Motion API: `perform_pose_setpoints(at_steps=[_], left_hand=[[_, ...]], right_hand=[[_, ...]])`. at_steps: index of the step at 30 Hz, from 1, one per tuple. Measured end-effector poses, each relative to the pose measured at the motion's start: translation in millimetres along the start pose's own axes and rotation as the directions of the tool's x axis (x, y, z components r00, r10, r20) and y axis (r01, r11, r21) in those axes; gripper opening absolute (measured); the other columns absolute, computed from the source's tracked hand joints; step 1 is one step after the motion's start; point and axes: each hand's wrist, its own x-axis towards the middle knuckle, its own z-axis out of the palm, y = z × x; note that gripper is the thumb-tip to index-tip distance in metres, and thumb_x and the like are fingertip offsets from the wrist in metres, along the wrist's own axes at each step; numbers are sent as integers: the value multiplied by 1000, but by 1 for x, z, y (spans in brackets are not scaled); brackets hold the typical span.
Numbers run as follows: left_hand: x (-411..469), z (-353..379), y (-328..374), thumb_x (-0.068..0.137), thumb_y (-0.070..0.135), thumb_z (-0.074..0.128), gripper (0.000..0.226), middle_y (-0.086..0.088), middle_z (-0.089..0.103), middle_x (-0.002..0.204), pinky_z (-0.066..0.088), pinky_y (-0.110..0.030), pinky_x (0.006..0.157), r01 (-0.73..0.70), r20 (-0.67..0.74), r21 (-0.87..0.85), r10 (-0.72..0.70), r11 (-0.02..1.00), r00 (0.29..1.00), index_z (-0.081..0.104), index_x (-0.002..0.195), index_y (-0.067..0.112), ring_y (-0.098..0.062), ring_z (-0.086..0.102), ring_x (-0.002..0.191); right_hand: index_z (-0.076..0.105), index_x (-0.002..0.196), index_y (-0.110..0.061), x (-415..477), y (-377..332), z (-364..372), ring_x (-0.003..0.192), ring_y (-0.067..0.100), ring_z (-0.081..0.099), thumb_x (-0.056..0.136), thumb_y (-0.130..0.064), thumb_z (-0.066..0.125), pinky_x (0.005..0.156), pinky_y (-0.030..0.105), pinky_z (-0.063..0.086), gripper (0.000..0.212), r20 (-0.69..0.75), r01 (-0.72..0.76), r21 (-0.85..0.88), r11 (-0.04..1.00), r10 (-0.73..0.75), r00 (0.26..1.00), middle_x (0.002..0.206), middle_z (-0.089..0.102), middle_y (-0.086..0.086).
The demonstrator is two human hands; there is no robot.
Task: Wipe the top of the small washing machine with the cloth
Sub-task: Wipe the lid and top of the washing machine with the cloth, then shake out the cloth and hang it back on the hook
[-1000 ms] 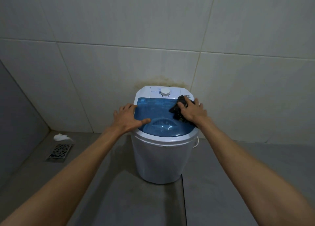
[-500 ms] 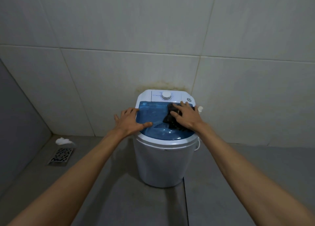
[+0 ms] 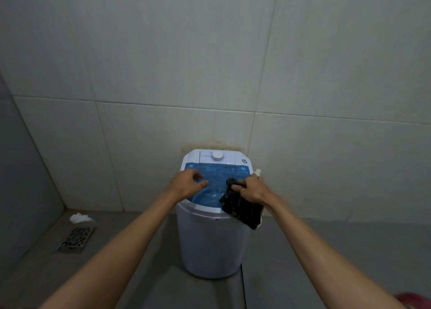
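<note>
My right hand fisted around the dark cloth, its length hanging down over the washing machine lid's front-right edge, my left hand loosely curled, empty, at the lid's left edge

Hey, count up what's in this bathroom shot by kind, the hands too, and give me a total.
Hands: 2, left hand on the lid, right hand gripping the cloth
Washing machines: 1, washing machine
Cloths: 1, dark cloth hanging over the rim
Control dials: 1, white dial
Floor drains: 1, floor drain
White wads on the floor: 1, white wad
Total: 7
</note>
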Motion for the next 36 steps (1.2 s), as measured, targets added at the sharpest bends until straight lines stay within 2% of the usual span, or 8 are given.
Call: perform_pose_setpoints(at_steps=[3, 8, 12, 18, 23, 28, 31, 36], left_hand=[[-6, -8, 29, 89, 44, 65, 43, -4, 71, 112, 51, -33, 87, -70, 83, -107, 79, 992, 993, 70, 114, 10, -19, 65, 101], [-13, -43, 78, 99, 33, 54, 34, -10, 69, 101, 56, -37, 85, -19, 154, -428, 94, 903, 984, 67, 117, 7, -22, 66, 93], [-17, -77, 106, 95, 17, 62, 27, -16, 69, 100, 57, -21, 70, -100, 20, -627, 145, 773, 989, 67, 116, 1, -24, 66, 93], [-18, -105, 124, 91, 21, 67, 12, -10, 68, 88, 57, -32, 78, -156, -88, -693, 133, 704, 987, 65, 95, 10, -19, 65, 82], [-20, -119, 127, 94, 25, 63, 19, -11, 68, 91, 54, -23, 65, -180, -129, -699, 126, 692, 984, 64, 100, 8, -17, 65, 81], [-15, -127, 133, 93, 16, 64, 22, -16, 66, 89, 60, -22, 57, -143, -187, -819, -23, 555, 982, 64, 103, -3, -17, 64, 70], [-12, -134, 133, 93, 15, 66, 26, -17, 67, 90, 60, -21, 55, -114, -166, -845, -53, 523, 985, 65, 104, -8, -18, 67, 72], [-13, -146, 126, 93, 27, 65, 28, -11, 70, 94, 59, -24, 66, -110, -128, -871, -5, 479, 992, 68, 103, 0, -20, 69, 81]], right_hand=[[71, 117, -15, -12, -17, -20, 111, 21, 60, 95, -33, 58, 92, 28, 45, 32, -67, 65, 329, 942, -46, 997, 117, 69, 10], [68, 115, -11, -35, -49, -80, 76, 5, 67, 99, -19, 53, 62, 12, 51, 23, -133, 193, 741, 644, -140, 981, 95, 70, 5], [69, 112, -16, -38, -62, -113, 77, 12, 66, 99, -20, 52, 74, 24, 52, 21, -136, 209, 823, 528, -175, 975, 90, 71, 3], [70, 112, -11, -41, -77, -144, 80, 19, 70, 95, -9, 57, 79, 30, 56, 22, -185, 232, 889, 394, -154, 971, 91, 73, 8], [65, 120, 1, -45, -88, -159, 85, 22, 71, 94, -6, 58, 86, 35, 58, 28, -209, 244, 879, 409, -129, 969, 97, 73, 13], [68, 121, -13, -58, -97, -165, 114, 18, 65, 90, -27, 66, 91, 28, 52, 34, -92, 282, 831, 480, -381, 920, 117, 72, 5], [65, 123, -17, -61, -107, -163, 112, 18, 65, 86, -24, 71, 92, 27, 52, 38, -67, 330, 744, 581, -426, 902, 116, 72, 5], [66, 121, -7, -55, -115, -163, 102, 21, 67, 96, -23, 58, 84, 31, 53, 30, -101, 282, 765, 579, -324, 941, 107, 72, 9]])
